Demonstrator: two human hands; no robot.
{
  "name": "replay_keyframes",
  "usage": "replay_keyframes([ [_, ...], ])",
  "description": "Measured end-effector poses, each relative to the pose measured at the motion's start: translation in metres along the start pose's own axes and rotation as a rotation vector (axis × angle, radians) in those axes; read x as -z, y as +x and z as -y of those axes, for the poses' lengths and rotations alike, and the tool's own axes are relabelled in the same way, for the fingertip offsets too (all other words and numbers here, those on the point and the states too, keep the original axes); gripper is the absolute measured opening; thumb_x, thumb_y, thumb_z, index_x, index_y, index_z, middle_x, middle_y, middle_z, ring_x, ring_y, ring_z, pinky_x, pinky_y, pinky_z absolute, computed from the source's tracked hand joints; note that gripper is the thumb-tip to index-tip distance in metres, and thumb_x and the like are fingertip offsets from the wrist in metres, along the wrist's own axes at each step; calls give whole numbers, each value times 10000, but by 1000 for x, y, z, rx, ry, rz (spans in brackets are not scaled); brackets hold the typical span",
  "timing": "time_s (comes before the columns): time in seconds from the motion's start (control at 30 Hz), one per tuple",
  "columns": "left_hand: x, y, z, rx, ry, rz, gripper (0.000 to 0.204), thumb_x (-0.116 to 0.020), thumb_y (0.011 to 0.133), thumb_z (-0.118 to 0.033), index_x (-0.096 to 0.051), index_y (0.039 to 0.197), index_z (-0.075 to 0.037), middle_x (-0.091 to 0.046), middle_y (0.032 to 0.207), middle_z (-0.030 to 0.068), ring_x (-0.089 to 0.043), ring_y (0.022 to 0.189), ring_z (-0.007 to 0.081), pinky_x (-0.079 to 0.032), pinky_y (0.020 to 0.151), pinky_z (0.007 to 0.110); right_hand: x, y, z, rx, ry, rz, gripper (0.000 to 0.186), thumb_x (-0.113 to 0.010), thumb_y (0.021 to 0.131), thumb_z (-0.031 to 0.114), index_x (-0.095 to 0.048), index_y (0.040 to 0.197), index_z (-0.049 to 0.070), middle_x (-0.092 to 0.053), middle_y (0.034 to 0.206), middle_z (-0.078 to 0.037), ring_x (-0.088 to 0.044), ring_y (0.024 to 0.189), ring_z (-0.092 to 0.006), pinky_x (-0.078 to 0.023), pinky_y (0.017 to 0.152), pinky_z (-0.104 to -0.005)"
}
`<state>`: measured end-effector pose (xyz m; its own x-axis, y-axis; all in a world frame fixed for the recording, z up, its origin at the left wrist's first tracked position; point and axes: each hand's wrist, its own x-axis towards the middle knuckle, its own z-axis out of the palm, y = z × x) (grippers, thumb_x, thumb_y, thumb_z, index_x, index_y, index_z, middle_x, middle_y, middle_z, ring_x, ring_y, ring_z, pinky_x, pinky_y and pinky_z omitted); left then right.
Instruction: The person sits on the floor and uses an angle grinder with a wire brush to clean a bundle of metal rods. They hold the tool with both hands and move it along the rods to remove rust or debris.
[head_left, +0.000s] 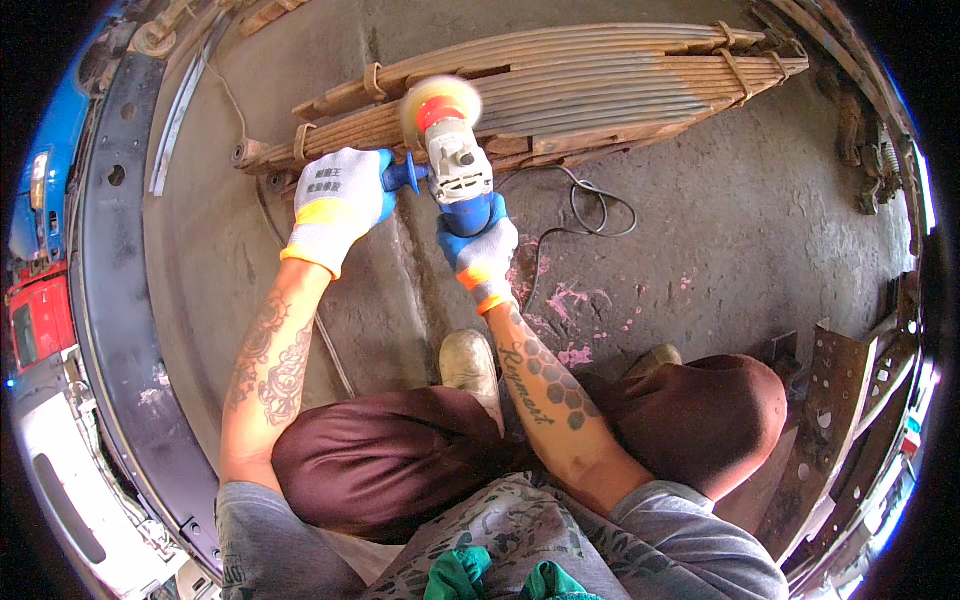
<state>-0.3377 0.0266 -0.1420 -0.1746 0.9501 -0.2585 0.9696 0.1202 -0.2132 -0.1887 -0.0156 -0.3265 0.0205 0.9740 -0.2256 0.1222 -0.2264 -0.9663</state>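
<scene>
Both my hands, in grey-and-blue work gloves with orange cuffs, hold an angle grinder out in front of me. My left hand is wrapped round its blue side handle. My right hand grips the blue rear body. The round disc at the grinder's head looks blurred, as if spinning. It lies over a rusty leaf spring pack on the floor; whether it touches the steel I cannot tell. Parts of the leaves are bare grey, others rusty brown. Metal clips band the leaves.
A black cord loops on the concrete floor right of the grinder. A long dark steel beam runs along the left, with blue and red vehicles beyond. Rusty perforated steel parts stand at the right. My shoes are close by.
</scene>
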Motion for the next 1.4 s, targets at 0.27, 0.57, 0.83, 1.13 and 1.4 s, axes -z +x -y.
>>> replay_keyframes([
  [0.27,2,-4,1,16,9,34,211,-704,959,-314,-805,1039,-146,-790,994,192,-775,946,405,-617,843,536,-4,-2,1,23,-51,2,489,-925,701,205,-685,1109,81,-786,908,-96,-729,773,-181,-603,765,-370],
  [0.57,7,0,-2,0,34,32,192,-717,935,-297,-799,1044,-162,-788,985,193,-771,949,411,-614,854,537,-1,-1,7,-15,-34,-19,492,-927,701,208,-693,1113,77,-788,919,-98,-726,772,-185,-603,770,-376],
  [0.83,25,7,-20,-62,11,21,159,-728,896,-225,-797,1023,-157,-792,965,195,-777,943,407,-615,845,536,18,0,26,-34,38,-96,500,-922,714,204,-695,1142,81,-791,932,-109,-733,793,-188,-608,781,-376],
  [1.13,29,9,-29,-93,33,19,151,-740,879,-207,-789,1012,-158,-793,960,188,-776,940,408,-618,836,532,24,-2,23,-37,4,-150,490,-933,708,252,-702,1107,84,-793,916,-119,-743,780,-206,-609,781,-382],
  [1.4,30,12,-31,-131,56,-11,140,-732,905,-221,-784,1020,-158,-788,949,189,-771,920,414,-612,822,548,28,0,27,-43,-11,-123,517,-910,718,281,-686,1153,114,-791,947,-179,-790,853,-343,-617,787,-429],
])
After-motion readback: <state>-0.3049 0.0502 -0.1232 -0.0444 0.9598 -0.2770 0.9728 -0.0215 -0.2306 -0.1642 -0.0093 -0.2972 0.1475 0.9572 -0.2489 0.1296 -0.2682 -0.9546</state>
